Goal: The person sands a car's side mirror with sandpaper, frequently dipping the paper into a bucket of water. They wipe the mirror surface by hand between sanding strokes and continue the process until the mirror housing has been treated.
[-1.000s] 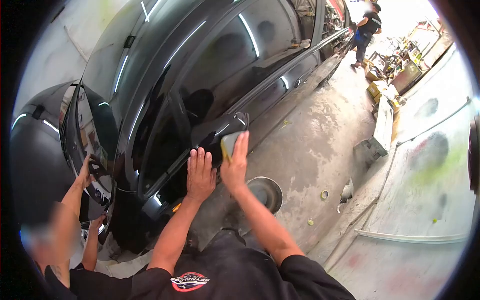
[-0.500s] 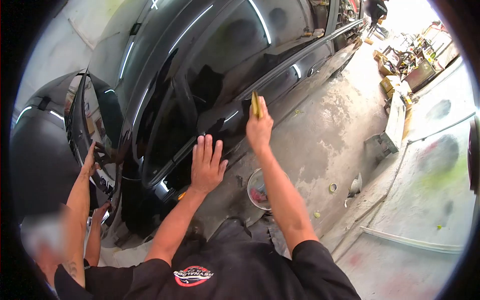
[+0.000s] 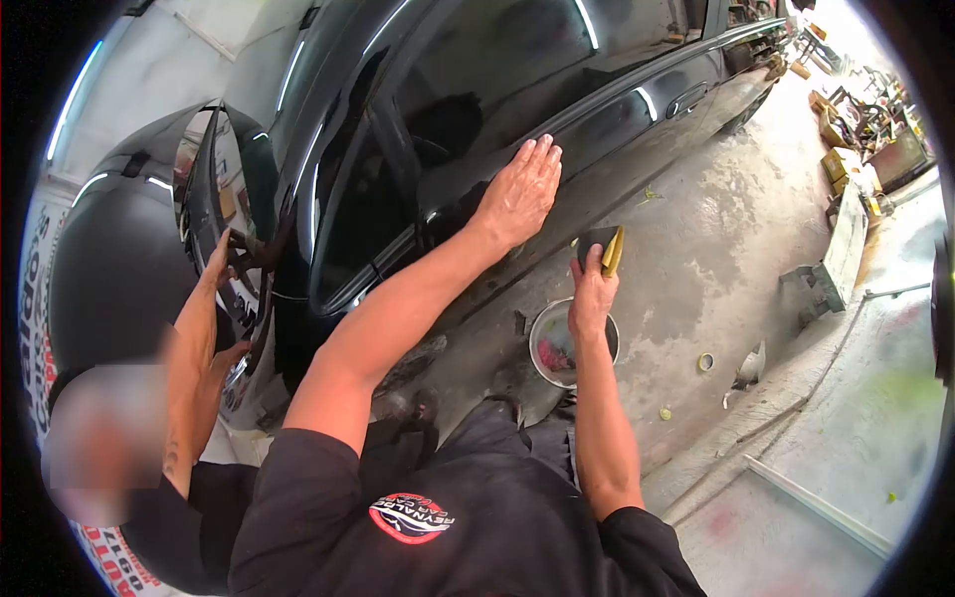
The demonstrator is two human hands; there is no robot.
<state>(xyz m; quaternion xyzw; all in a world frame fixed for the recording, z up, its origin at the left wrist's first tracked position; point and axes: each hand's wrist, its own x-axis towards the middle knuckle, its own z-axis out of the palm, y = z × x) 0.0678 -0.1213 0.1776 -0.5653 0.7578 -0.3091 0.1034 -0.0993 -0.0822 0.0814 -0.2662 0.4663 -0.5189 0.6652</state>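
My left hand lies palm down against the black car door, just below the window line, its fingers stretched and close side by side. Off to the right of the door, my right hand grips a folded sanding sheet, dark on one side and yellow on the other. That hand is away from the car, over the rim of a round bucket with something pink inside. The car's side window is dark and glossy.
At the left another person has both hands at the car's front lamp area. Bins and tools line the right background. A tape roll lies on the concrete floor. A grey metal piece stands near the wall.
My left hand has moved up and right along the door. My right hand has pulled back from the door, down and right, with the sanding sheet. The view has shifted.
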